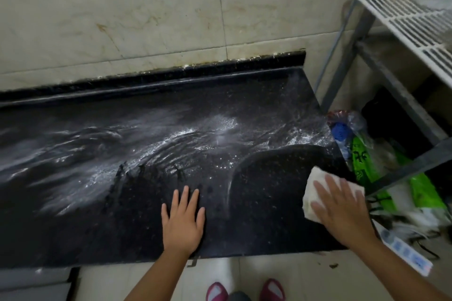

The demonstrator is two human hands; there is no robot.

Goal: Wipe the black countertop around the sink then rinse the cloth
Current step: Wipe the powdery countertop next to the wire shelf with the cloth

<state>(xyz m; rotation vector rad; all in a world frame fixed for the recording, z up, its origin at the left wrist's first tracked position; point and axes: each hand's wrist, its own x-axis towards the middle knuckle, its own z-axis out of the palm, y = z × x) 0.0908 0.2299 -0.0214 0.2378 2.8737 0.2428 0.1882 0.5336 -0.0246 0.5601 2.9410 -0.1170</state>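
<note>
While its straight, spread fingers (325, 193) press down flat, the right hand (342, 210) covers a crumpled white cloth (311, 193) at the countertop's right edge. Left of the cloth, the left hand (183, 220) lies palm-down with fingers straight on the black countertop (122, 203). This polished, speckled stone carries whitish swirled streaks beyond the cloth, with a dark wiped arc just beside it. Right of the cloth sit crinkled green and clear plastic bags (362, 154); their printing is unreadable.
</note>
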